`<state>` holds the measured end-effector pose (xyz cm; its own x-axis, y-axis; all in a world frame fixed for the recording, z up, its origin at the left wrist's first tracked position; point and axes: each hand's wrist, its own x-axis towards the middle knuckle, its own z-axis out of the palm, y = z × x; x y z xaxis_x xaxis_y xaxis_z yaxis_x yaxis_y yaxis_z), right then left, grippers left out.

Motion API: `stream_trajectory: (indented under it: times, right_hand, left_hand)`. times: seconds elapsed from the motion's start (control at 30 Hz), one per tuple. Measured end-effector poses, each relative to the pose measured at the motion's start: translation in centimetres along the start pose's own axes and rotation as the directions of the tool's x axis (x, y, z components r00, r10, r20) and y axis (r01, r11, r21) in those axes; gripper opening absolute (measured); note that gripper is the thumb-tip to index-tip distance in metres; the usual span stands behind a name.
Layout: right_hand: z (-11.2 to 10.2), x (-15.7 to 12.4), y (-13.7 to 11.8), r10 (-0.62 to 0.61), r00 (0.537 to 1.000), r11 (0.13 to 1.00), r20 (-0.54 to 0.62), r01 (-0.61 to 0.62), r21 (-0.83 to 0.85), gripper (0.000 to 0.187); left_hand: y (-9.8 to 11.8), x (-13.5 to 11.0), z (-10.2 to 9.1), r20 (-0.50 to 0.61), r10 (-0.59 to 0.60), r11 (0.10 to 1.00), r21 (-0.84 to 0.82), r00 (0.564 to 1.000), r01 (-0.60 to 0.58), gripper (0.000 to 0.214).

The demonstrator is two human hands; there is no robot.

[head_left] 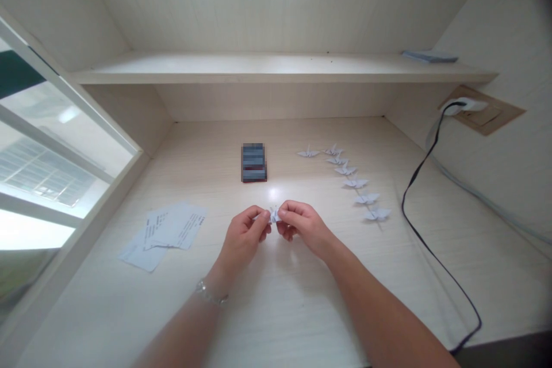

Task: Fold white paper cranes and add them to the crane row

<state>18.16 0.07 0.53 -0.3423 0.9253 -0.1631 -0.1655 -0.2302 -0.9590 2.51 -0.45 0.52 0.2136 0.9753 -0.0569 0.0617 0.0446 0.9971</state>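
Note:
A small folded piece of white paper [273, 215] is pinched between my two hands above the middle of the desk. My left hand [248, 230] grips its left side with thumb and forefinger, the other fingers curled under. From the right, my right hand [302, 222] pinches the opposite side the same way. Most of the paper is hidden by my fingertips, so its full shape does not show. Several white origami cranes [355, 184] stand in a curved row to the right of my hands, with one crane [309, 153] at the row's far left end.
Printed paper sheets [176, 227] lie overlapping on the left of the desk. A phone-like device [254, 162] with a blurred screen rests beyond my hands. A black cable [416, 175] runs from the wall socket [487, 112] down the right side. Above the back is a shelf [276, 63].

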Motion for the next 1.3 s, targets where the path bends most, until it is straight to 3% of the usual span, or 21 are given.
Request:
stream_trajectory:
  times: [0.17,0.37,0.57,0.73,0.83,1.07,1.3]
  right_hand:
    - [-0.5,0.2,0.4,0.016,1.0,0.989,0.016,-0.013,-0.148,0.021]
    - [-0.8,0.2,0.8,0.047,0.999,0.983,0.021,-0.043,-0.178,0.02]
    - [-0.5,0.2,0.6,0.095,0.992,0.995,0.081,-0.098,0.031,0.02]
    - [-0.2,0.2,0.8,0.118,0.992,0.993,0.05,-0.119,0.014,0.024]
    - [-0.1,0.3,0.9,0.087,0.994,0.99,0.063,-0.094,0.105,0.024]
    - [0.6,0.3,1.1,0.075,0.987,0.858,0.14,-0.135,0.495,0.019]
    - [1.2,0.2,1.1,0.01,0.992,0.795,0.129,-0.086,0.601,0.019]
  left_hand:
    - [-0.6,0.2,0.0,0.062,-0.027,0.995,0.098,0.998,0.021,0.027]
    - [-1.1,0.3,0.0,0.138,-0.091,0.992,0.098,0.986,0.077,0.03]
    - [-0.5,0.2,-0.1,0.203,-0.151,0.977,-0.121,0.967,0.178,0.029]
    - [-0.5,0.3,-0.1,0.172,-0.137,0.97,-0.175,0.975,0.167,0.028]
    - [-0.5,0.3,0.0,0.161,-0.139,0.957,-0.23,0.977,0.174,0.027]
    - [-0.1,-0.1,0.8,0.168,-0.164,0.793,-0.563,0.972,0.231,0.019]
    - [0.1,-0.4,1.3,0.19,-0.11,0.691,-0.691,0.976,0.213,0.021]
